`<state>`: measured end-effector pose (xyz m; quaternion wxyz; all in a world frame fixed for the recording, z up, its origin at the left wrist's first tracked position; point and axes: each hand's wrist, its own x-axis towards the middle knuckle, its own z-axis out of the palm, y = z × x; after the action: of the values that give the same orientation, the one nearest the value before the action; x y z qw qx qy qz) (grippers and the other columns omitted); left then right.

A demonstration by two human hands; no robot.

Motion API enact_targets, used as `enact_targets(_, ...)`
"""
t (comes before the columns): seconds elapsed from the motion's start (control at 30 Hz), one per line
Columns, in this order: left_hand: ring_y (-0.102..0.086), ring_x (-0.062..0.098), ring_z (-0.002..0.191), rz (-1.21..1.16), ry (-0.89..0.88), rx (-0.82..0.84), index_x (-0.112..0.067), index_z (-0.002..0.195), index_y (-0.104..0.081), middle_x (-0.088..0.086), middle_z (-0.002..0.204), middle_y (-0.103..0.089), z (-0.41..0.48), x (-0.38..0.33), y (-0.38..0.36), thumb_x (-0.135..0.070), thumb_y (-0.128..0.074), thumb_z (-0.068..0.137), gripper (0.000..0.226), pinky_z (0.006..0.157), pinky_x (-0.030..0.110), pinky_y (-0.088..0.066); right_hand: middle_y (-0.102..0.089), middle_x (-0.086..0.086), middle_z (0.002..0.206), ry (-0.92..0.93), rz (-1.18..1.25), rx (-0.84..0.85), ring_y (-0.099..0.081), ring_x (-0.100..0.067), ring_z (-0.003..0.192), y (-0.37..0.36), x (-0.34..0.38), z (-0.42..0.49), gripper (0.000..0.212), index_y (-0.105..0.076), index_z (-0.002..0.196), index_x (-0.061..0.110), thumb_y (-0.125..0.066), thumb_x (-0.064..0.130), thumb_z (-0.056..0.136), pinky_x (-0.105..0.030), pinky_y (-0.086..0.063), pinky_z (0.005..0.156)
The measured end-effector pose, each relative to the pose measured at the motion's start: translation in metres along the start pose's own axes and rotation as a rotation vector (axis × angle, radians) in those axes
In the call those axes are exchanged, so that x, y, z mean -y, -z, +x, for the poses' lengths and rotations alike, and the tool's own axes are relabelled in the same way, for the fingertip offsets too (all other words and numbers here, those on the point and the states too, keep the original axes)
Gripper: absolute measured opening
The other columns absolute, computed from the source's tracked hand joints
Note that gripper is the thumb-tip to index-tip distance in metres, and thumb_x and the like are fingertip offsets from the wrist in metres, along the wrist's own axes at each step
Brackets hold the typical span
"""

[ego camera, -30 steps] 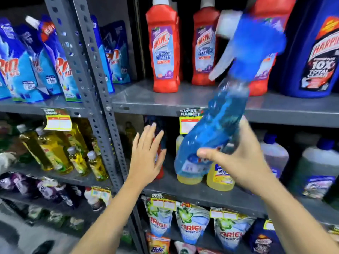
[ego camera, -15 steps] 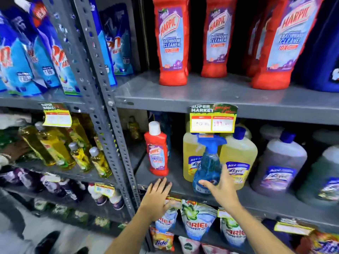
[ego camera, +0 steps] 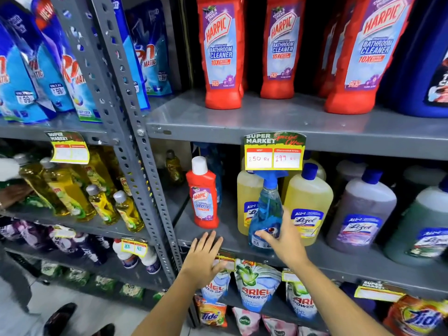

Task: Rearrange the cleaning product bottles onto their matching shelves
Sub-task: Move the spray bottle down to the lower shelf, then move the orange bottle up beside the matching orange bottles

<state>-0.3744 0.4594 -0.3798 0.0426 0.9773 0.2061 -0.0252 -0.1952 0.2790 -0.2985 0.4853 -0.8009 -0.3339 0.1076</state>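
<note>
Spray bottle on the middle shelf, right hand on it.
Right hand (ego camera: 284,238) wraps the blue spray bottle (ego camera: 265,214), standing it against the yellow Lizol bottles (ego camera: 306,204); left hand (ego camera: 202,259) spread open, empty, near the stray small Harpic bottle (ego camera: 204,197) left of the sprayer, likely next.

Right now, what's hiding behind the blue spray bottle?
Behind the blue spray bottle, which the right hand touches, stand two yellow Lizol bottles. It covers part of the left one's label, and what's further back is too dark to tell.
</note>
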Motion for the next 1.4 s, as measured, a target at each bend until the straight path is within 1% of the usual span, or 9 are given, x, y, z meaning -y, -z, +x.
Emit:
enact_targets(0.1, 0.009, 0.022, 0.147, -0.014, 0.015, -0.033, -0.023, 0.153, 0.001, 0.002, 0.161, 0.007, -0.001, -0.003, 0.001, -0.074, 0.004, 0.079, 0.09, 0.11, 0.036, 0.015, -0.053, 0.013, 0.117, -0.034, 0.082, -0.233, -0.054, -0.007, 0.11, 0.001, 0.014, -0.022, 0.098, -0.028, 0.147, 0.02, -0.084, 0.041, 0.069, -0.026, -0.046, 0.087)
enact_targets(0.2, 0.009, 0.022, 0.147, -0.023, 0.027, -0.031, -0.023, 0.153, 0.0, 0.0, 0.159, 0.011, -0.001, -0.004, 0.0, -0.074, 0.007, 0.078, 0.091, 0.112, 0.037, 0.015, -0.054, 0.01, 0.105, 0.108, 0.141, -0.429, -0.054, -0.012, 0.097, -0.007, 0.031, -0.048, 0.074, -0.041, 0.137, 0.022, -0.078, 0.043, 0.075, -0.026, -0.045, 0.084)
enact_targets(0.4, 0.007, 0.024, 0.147, 0.03, 0.025, -0.053, -0.022, 0.153, 0.001, 0.002, 0.161, 0.007, -0.001, -0.003, -0.005, -0.074, 0.01, 0.079, 0.091, 0.113, 0.04, 0.013, -0.055, 0.007, 0.098, 0.436, 0.038, -0.108, -0.057, -0.007, 0.082, -0.031, 0.082, -0.018, 0.026, -0.059, 0.114, 0.016, -0.062, 0.029, 0.091, -0.027, -0.051, 0.072)
enact_targets(0.53, 0.014, 0.02, 0.145, 0.027, 0.047, -0.015, -0.024, 0.153, 0.004, -0.004, 0.154, 0.017, -0.003, -0.007, -0.008, -0.072, 0.005, 0.084, 0.084, 0.115, 0.042, 0.012, -0.05, -0.001, 0.124, 0.211, 0.004, 0.117, -0.058, -0.012, 0.103, -0.067, 0.105, 0.021, 0.063, -0.039, 0.14, 0.016, -0.069, 0.03, 0.086, -0.037, -0.054, 0.088)
enact_targets(0.6, -0.004, 0.022, 0.147, 0.037, 0.076, -0.016, -0.021, 0.153, -0.011, 0.003, 0.159, -0.002, -0.006, -0.007, -0.008, -0.07, -0.005, 0.091, 0.08, 0.118, 0.042, 0.002, -0.041, -0.009, 0.141, 0.059, 0.017, 0.175, -0.05, -0.023, 0.126, -0.085, 0.106, 0.039, 0.089, -0.022, 0.15, 0.014, -0.075, 0.032, 0.081, -0.04, -0.047, 0.102)
enact_targets(0.73, -0.042, 0.027, 0.134, 0.017, 0.068, 0.045, -0.019, 0.145, -0.036, 0.006, 0.147, -0.044, -0.006, -0.001, -0.011, -0.062, -0.017, 0.098, 0.066, 0.107, 0.043, -0.016, -0.044, -0.013, 0.146, -0.089, 0.085, 0.188, -0.049, -0.029, 0.131, -0.11, 0.105, 0.069, 0.104, -0.021, 0.151, 0.012, -0.084, 0.033, 0.071, -0.045, -0.044, 0.107)
enact_targets(1.07, -0.045, 0.028, 0.132, 0.028, 0.085, 0.041, -0.018, 0.145, -0.036, 0.008, 0.147, -0.044, -0.002, 0.003, -0.015, -0.062, -0.011, 0.098, 0.07, 0.105, 0.043, -0.02, -0.069, -0.01, 0.119, -0.022, 0.003, 0.181, -0.065, -0.028, 0.108, -0.12, 0.106, 0.083, 0.049, -0.06, 0.121, 0.012, -0.079, 0.029, 0.079, -0.043, -0.053, 0.094)
enact_targets(1.2, -0.011, 0.025, 0.145, 0.063, 0.031, -0.039, -0.02, 0.152, -0.018, 0.004, 0.156, -0.007, -0.006, 0.0, -0.003, -0.071, 0.006, 0.088, 0.086, 0.117, 0.043, 0.003, -0.07, -0.011, 0.115, 0.08, -0.009, 0.126, -0.065, -0.028, 0.106, -0.113, 0.11, 0.059, 0.039, -0.061, 0.118, 0.012, -0.074, 0.022, 0.082, -0.042, -0.054, 0.093)
enact_targets(1.4, -0.012, 0.018, 0.145, 0.017, -0.036, -0.156, -0.024, 0.137, -0.053, 0.006, 0.156, -0.03, -0.02, 0.003, 0.027, -0.064, -0.02, 0.098, 0.064, 0.113, 0.045, 0.004, -0.073, 0.0, 0.103, 0.279, 0.233, 0.101, -0.068, -0.015, 0.093, -0.044, 0.177, 0.011, 0.032, -0.065, 0.107, 0.018, -0.078, 0.022, 0.078, -0.033, -0.056, 0.085)
